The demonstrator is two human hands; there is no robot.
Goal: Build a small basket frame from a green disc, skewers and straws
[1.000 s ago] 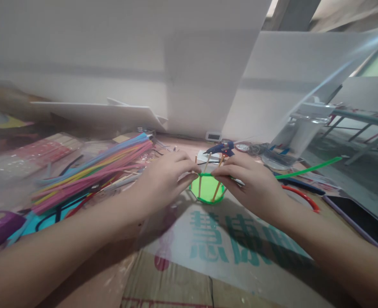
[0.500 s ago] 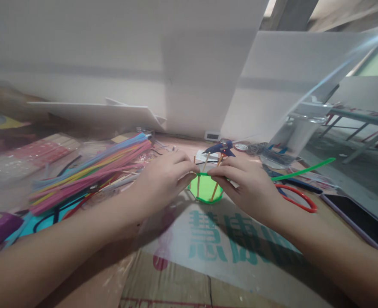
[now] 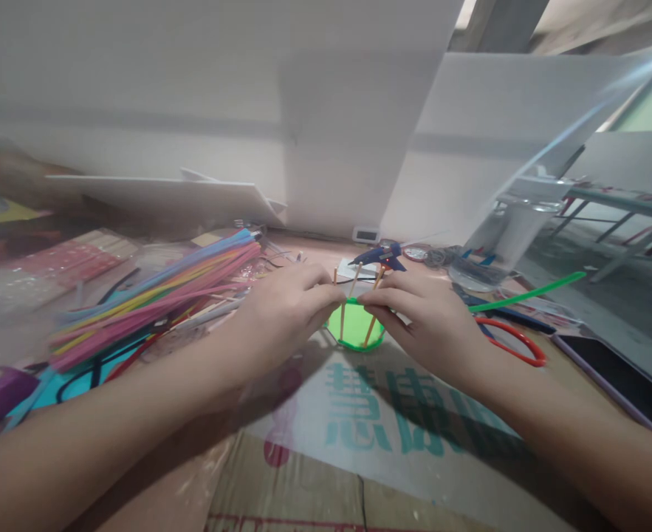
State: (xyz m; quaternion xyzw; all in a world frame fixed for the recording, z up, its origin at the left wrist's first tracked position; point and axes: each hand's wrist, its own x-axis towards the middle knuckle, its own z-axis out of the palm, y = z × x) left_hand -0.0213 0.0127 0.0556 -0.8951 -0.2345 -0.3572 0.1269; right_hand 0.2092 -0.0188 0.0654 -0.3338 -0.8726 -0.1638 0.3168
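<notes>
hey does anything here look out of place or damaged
Nothing looks spilled or damaged. Slightly odd: one green strip juts out beyond the right hand, its tip showing against the floor, apart from the strip pile at left.

A glue gun [image 3: 378,256] lies behind the stick frame [image 3: 354,326], strips [image 3: 165,292] left.

The round base [image 3: 355,325] is bright green, and its sticks [image 3: 370,327] are light brown. At one o'clock from the base, the glue gun [image 3: 378,255] is dark blue. At nine o'clock, the pile of strips [image 3: 165,294] has pink, yellow, green and blue lines. At three o'clock, the loop [image 3: 538,355] is red. At six o'clock, the sheet [image 3: 309,428] is whitish with blue-green letters [image 3: 354,408] and pink marks [image 3: 276,452].
</notes>
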